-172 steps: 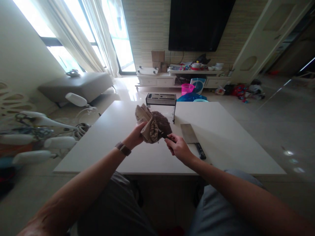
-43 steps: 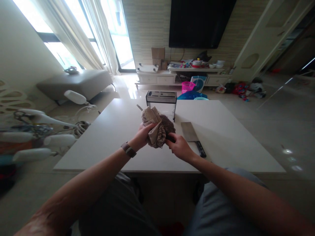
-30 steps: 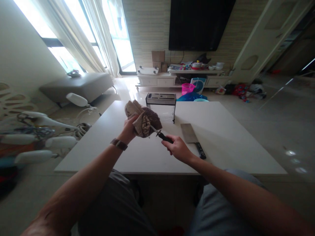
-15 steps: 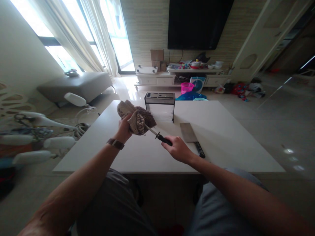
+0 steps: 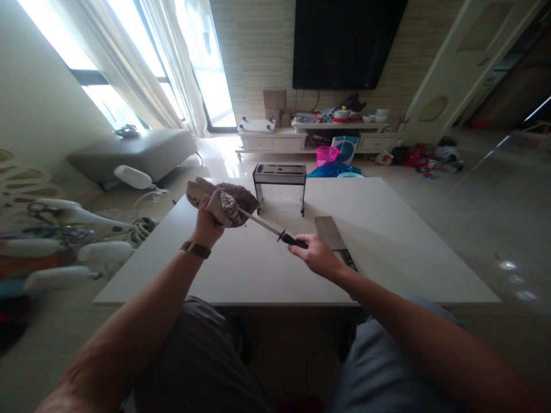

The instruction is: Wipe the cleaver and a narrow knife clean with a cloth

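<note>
My left hand point(image 5: 209, 222) is closed on a bunched brown-and-beige cloth point(image 5: 228, 205) held above the table. Out of the cloth's folds runs the thin metal rod of a honing steel point(image 5: 263, 223); its tip is hidden in the cloth. My right hand point(image 5: 316, 252) grips the steel's black handle below the small guard. Just beyond that hand a cleaver point(image 5: 329, 232) lies flat on the table, its dark handle partly covered by my hand and forearm. A clear-sided knife block point(image 5: 280, 189) with a slotted top stands upright at the table's far edge.
The white table point(image 5: 400, 258) spreads before my knees. To its left lies a white lamp fixture point(image 5: 103, 215) with several arms. Behind the table are a pink basket point(image 5: 327, 155), a low TV cabinet point(image 5: 275, 141) and a grey bench point(image 5: 142, 152).
My left hand and the cloth have moved left and slightly up, my right hand slightly right and up. More of the steel's rod shows between them, and the cleaver's handle is more covered.
</note>
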`<control>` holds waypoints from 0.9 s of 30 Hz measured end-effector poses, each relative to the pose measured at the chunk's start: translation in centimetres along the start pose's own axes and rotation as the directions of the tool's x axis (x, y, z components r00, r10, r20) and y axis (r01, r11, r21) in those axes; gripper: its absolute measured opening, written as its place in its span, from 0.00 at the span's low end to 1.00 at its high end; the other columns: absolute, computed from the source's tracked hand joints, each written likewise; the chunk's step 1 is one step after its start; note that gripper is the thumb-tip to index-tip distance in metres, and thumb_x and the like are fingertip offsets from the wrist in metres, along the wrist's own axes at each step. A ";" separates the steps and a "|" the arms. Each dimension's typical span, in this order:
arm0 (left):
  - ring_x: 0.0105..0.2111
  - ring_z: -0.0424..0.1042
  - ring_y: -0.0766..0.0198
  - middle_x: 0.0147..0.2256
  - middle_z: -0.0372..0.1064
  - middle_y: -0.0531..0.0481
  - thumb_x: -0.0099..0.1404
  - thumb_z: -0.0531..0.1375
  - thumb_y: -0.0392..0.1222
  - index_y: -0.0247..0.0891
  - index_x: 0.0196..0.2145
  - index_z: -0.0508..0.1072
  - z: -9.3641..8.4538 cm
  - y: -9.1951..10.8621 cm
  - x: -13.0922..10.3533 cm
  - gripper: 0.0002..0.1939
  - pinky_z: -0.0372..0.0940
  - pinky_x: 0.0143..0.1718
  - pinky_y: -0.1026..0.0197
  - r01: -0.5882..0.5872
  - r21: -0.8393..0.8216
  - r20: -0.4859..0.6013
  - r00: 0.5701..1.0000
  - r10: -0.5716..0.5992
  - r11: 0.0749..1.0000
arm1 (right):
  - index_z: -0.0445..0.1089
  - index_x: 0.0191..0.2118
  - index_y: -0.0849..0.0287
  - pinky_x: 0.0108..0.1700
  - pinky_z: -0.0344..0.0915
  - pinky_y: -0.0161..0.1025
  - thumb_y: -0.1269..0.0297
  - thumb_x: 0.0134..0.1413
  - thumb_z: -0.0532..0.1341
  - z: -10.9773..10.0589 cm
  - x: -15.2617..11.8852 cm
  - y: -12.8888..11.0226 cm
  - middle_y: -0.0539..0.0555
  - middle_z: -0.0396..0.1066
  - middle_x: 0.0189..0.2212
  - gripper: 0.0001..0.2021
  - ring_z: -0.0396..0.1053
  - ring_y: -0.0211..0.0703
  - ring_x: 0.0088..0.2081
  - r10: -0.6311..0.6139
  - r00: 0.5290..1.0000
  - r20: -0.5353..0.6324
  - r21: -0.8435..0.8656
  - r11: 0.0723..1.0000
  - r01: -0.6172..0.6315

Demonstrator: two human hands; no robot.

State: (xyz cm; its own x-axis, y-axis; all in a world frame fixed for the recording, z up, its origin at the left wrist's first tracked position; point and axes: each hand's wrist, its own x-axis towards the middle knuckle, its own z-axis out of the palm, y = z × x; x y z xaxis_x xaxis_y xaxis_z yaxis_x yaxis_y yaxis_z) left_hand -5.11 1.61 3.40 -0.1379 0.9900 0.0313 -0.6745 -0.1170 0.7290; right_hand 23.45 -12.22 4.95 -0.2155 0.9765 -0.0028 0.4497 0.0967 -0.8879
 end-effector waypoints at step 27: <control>0.42 0.80 0.47 0.32 0.79 0.45 0.58 0.63 0.44 0.35 0.38 0.78 6.1 -3.6 -8.9 0.12 0.76 0.46 0.48 0.443 -0.021 0.168 0.885 -0.434 0.896 | 0.67 0.26 0.59 0.15 0.39 0.33 0.50 0.46 0.65 2.7 0.4 -0.2 0.42 0.57 0.11 0.16 0.46 0.29 0.12 0.146 0.973 0.176 0.632 0.741 -0.226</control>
State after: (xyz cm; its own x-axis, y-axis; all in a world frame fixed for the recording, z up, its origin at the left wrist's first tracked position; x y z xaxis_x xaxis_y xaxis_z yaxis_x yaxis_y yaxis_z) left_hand 2.96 -6.34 4.65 0.2923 0.9405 -0.1734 -0.6808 0.3319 0.6529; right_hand 20.94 -12.38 3.89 -0.2963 0.9309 -0.2135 -0.1663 -0.2704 -0.9483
